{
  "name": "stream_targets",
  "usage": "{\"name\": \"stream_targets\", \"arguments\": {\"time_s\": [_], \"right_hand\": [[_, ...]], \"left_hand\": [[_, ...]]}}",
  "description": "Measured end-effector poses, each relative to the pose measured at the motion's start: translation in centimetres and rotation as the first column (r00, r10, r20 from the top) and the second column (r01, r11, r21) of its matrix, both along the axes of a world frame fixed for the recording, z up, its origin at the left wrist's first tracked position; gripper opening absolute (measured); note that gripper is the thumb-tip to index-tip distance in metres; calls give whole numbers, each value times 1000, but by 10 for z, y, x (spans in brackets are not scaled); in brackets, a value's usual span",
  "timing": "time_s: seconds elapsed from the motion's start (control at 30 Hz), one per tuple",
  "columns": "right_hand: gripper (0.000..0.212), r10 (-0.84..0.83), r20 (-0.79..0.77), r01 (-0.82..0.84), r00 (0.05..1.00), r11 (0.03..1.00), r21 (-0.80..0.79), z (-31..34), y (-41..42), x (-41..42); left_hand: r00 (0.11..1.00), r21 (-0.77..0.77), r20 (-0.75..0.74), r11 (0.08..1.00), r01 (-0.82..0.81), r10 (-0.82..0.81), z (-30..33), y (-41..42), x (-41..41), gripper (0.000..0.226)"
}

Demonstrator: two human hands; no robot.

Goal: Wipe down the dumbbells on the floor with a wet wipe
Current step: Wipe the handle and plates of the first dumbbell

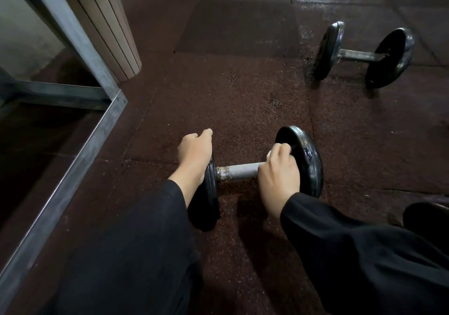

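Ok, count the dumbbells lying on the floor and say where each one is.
2. The near dumbbell lies between both hands at bottom centre; the far dumbbell sits untouched at upper right. Others may lie outside the view.

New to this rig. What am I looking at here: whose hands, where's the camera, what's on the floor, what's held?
There is no robot: a person works with bare hands, and the one camera sits on their head, looking forward and down. The left hand rests curled on the left plate of the near dumbbell, steadying it. The right hand has its grip on a white wet wipe at the right end of the handle, beside the right plate. A second dumbbell lies farther off on the rubber floor, untouched. A slatted bin stands behind a metal frame.
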State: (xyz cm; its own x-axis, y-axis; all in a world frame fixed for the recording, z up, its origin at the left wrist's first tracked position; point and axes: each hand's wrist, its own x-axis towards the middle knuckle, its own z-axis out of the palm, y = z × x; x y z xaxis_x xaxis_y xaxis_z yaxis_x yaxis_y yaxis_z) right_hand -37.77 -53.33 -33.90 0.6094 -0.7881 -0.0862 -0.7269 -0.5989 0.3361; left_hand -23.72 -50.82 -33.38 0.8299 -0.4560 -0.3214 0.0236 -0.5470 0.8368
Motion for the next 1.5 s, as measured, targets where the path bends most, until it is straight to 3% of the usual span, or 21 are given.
{"name": "stream_targets", "arguments": {"time_s": [0.13, 0.27, 0.4, 0.57, 0.7, 0.77, 0.83, 0.87, 0.93, 1.0, 1.1, 1.2, 1.3, 1.5], "right_hand": [[43, -11, -66, 9, 998, 999, -31, 0, 6, 4], [61, 2, -1, -2, 1000, 1000, 4, -2, 15, -5], [46, 8, 20, -8, 1000, 1000, -12, -4, 5, -1], [44, 22, -11, -22, 1000, 999, -29, -3, 4, -4], [59, -15, 62, 17, 998, 999, -35, 0, 11, -6], [49, -36, 19, 36, 999, 999, -4, -3, 7, -3], [23, -31, 23, 30, 999, 998, 49, 10, 0, 1], [16, -19, 52, 16, 998, 998, 58, 14, -4, -1], [23, 15, 112, -30, 994, 991, 127, 12, -7, -6], [28, -35, 255, -18, 966, 978, 205, 12, -9, -9], [31, -108, 483, 7, 869, 979, 206, 20, -10, -7], [28, -136, 629, -124, 766, 928, 352, 15, -3, 7], [35, -141, 647, -239, 749, 854, 463, 2, 8, 24], [36, 7, 607, -326, 795, 848, 417, -15, 15, 33]], "left_hand": [[1000, 5, 6, 1000, 8, -8, -1, 0, 0, 46], [999, 9, 40, 1000, 22, -22, 2, 0, -2, 31], [1000, 4, 26, 1000, 17, -17, 1, 0, -2, 30], [1000, 0, 3, 1000, 18, -18, 2, 0, -1, 35], [1000, 8, 9, 1000, 13, -13, 5, 3, -4, 45], [1000, 3, 17, 1000, 16, -17, 5, 3, -5, 45], [1000, 1, 17, 1000, 19, -19, 2, 3, -5, 40], [1000, 2, 15, 1000, 20, -20, 2, 4, -5, 44], [999, 11, 9, 999, 38, -38, 1, 4, -4, 54], [999, 21, 31, 999, 32, -33, 0, 4, -2, 42], [999, 36, 31, 999, 25, -26, 7, 4, -5, 39], [999, 52, 43, 998, 27, -29, 8, 4, -6, 33], [997, 52, 63, 998, 33, -36, 7, 4, -6, 34], [998, 49, 57, 998, 31, -34, 6, 6, -6, 34]]}}
